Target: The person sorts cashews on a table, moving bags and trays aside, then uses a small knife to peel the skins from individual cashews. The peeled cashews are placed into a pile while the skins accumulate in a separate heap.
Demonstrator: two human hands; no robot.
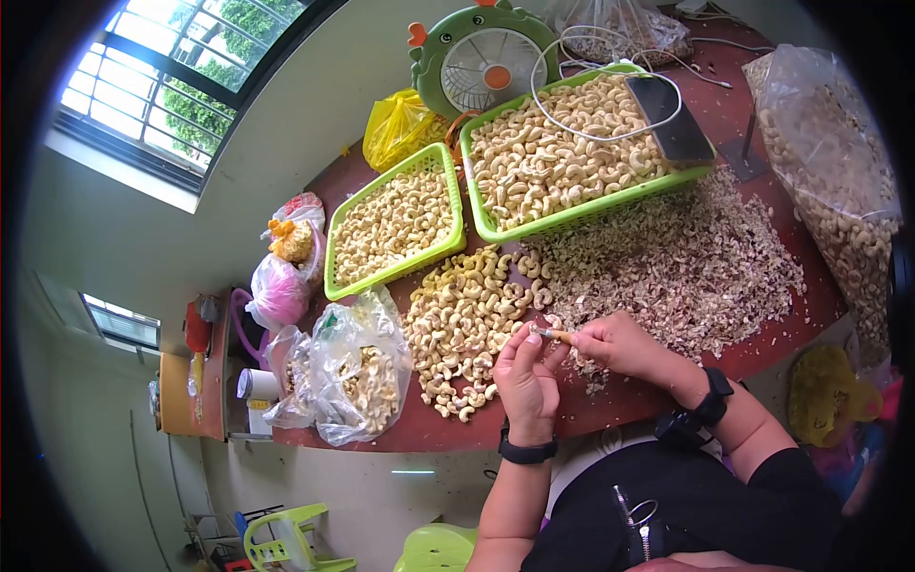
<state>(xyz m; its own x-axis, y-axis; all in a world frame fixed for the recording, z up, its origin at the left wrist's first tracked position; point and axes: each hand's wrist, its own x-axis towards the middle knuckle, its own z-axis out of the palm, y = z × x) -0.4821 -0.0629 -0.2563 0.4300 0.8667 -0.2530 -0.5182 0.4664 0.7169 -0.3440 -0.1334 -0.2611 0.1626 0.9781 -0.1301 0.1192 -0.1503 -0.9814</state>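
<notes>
Right now you are mid-peel on a single cashew (556, 335) — it sits between your two hands just above the near edge of the worktop (610, 400). Your left hand (527, 374) has its fingers closed on the nut's near end, while the fingers of your right hand (617, 345) are pinched together at its other end, seemingly picking at the skin. The heap of unpeeled cashews (464, 324) lies just left of your hands, the spread of skins (686, 257) to the right, and two green baskets (393, 225) of nuts stand beyond. Next, I judge, you need a firm pinch and a small twist to free the skin — without snapping the kernel
</notes>
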